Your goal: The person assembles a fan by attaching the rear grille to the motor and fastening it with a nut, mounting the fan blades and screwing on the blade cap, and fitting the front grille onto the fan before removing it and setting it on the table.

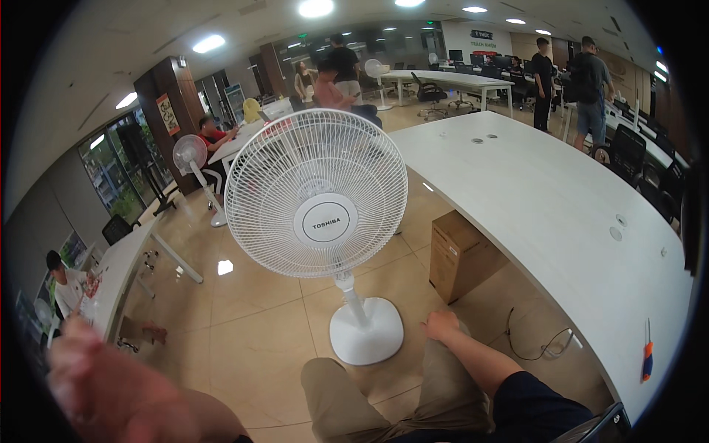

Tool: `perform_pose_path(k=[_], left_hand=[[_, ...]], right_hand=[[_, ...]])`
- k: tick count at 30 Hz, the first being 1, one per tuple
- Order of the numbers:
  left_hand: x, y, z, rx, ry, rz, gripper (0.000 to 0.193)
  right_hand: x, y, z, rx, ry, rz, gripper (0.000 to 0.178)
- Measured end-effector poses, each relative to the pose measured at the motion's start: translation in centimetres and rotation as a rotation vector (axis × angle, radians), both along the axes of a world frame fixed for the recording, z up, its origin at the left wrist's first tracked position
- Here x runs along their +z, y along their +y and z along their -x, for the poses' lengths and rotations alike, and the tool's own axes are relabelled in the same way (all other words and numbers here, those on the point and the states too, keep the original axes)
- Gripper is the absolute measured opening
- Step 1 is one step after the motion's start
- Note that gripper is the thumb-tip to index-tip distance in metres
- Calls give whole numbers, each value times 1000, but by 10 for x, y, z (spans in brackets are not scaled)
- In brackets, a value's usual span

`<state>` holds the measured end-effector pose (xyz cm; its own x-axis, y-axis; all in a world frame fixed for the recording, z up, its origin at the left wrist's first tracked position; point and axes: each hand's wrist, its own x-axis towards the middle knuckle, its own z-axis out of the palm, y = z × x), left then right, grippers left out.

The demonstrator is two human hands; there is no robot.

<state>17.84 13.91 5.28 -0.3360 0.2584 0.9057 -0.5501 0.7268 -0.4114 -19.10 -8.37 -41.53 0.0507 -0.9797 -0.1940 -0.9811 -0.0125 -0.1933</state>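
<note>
Seated on a low perch, knees in khaki, facing a white pedestal fan (316,193) on the tiled floor. No contact with the fan yet: reads as a pause before any handling, nothing gripped, nothing lifted.

Right hand (442,325): resting on the right knee, fingers loosely curled over the cloth, grasping nothing. Lies just beside the fan's round base (367,330), to its right and apart from it, with a strip of bare tile between. Well below the grille and the hub.

Left hand (81,369): raised close to the camera at the lower left, a blur of skin only (too smeared to tell released from clenched, or whether anything sits in it). Well apart from the fan, to the left of its base.

Fan itself: upright, grille facing the wearer, slim stem rising from the base, blades hard to read behind the wire. Straight ahead of both knees, nearer the right one.

Judged from this: any hold on the fan calls for leaning forward, the right hand going left to the base or up the stem, the left crossing inward.

Around: a cardboard box (458,255) behind and right of the base, under a long white table (561,214); a black cable (543,343) looped on the floor right of the knee; a screwdriver (647,359) at the table's near edge.
</note>
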Motion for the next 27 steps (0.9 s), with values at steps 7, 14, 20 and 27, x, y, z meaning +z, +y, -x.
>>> perform_pose_path(k=[7,14,20,27], left_hand=[[-185,-126,4,-69,708,-711,19],[-348,-218,-5,-491,1370,-1230,31],[-389,-285,17,-873,1634,-1480,64],[-372,-324,65,-1258,1802,-1397,95]], right_hand=[[3,4,2,3,-33,-11,50],[1,3,7,-38,-50,-25,48],[-11,-8,-1,-34,-138,34,43],[-2,-8,-6,-41,-142,31,40]])
